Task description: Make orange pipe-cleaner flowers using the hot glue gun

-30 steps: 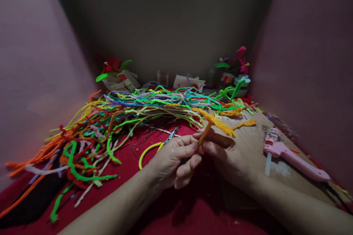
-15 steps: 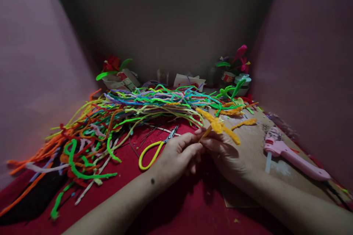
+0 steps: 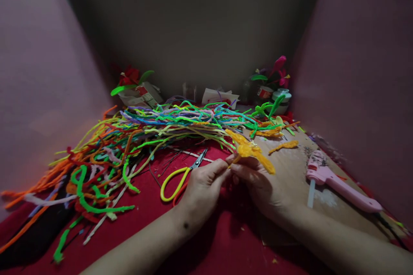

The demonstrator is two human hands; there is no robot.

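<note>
your yellow-orange chenille flower (image 3: 247,150) has tipped away; your left hand (image 3: 204,189) and right hand (image 3: 266,187) pinch its stem (image 3: 234,162), likely to keep the petals (image 3: 267,166) uncrushed.

You've got a fuzzy yellow-orange flower (image 3: 245,151) held up, tilted, just right of centre in the head view. Petals (image 3: 266,165) splayed, one to upper left, one to lower right; pale yellow tips (image 3: 254,144) show far side. Thin stem (image 3: 235,162) slants down-left, lower end hidden in your grip.
</note>
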